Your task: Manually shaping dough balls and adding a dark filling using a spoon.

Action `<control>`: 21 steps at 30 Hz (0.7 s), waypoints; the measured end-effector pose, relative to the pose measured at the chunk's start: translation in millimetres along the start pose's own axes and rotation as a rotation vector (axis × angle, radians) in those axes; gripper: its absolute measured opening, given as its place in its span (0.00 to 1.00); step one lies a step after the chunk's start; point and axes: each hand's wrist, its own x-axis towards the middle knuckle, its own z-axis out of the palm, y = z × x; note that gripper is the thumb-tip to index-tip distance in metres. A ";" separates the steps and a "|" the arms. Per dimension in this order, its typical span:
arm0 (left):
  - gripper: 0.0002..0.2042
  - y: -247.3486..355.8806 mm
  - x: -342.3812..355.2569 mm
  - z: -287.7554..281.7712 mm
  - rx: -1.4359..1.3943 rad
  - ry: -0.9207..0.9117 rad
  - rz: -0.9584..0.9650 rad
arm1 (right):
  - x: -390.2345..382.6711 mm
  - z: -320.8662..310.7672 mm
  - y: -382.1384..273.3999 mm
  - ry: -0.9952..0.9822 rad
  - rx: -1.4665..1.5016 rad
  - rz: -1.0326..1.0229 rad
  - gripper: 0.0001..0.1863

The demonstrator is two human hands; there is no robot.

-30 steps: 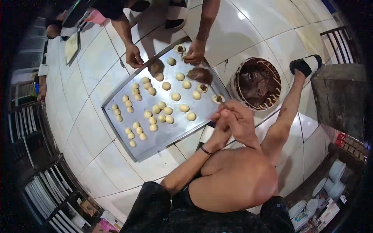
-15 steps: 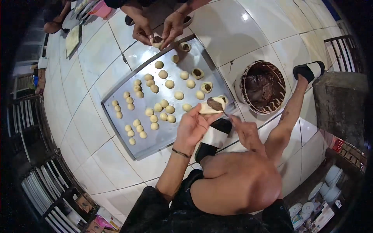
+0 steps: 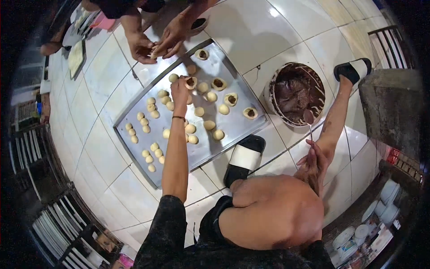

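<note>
My left hand (image 3: 180, 92) reaches over the far side of the metal tray (image 3: 150, 172), its fingers closed on a dough piece (image 3: 191, 82) with dark brown filling in its middle. Pale dough balls (image 3: 199, 111) lie around that hand, partly hidden by my forearm. Several flattened dough pieces with filling (image 3: 230, 99) sit along the tray's right side. Beside my raised knee, my right hand (image 3: 312, 163) is closed on the handle of a spoon (image 3: 308, 117). The spoon's brown-coated bowl is at the near rim of a bucket (image 3: 274, 96) of chocolate-coloured paste (image 3: 293, 92).
Across the tray, another person's hands (image 3: 172, 38) work a piece of dough (image 3: 154, 51). My sandalled feet (image 3: 245, 159) flank the bucket's near side. A stone-like block (image 3: 389, 112) stands at the right, and a smaller tray (image 3: 77, 58) lies far left on the tiled floor.
My left hand has moved far and left with the filled dough, from near my foot to over the tray. My right hand and spoon have moved right, away from the dough, to the bucket.
</note>
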 end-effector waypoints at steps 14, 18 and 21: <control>0.12 -18.9 1.7 57.4 1.503 -0.237 0.559 | 156.3 -56.5 11.2 -0.304 -0.760 -0.286 0.13; 0.12 5.5 -33.6 45.1 0.399 -0.183 0.251 | 127.2 -53.6 -2.6 -0.304 -0.583 -0.344 0.11; 0.11 33.4 -92.7 68.3 -0.360 -0.161 -0.060 | 93.7 -54.0 9.1 -0.292 -0.307 -0.171 0.09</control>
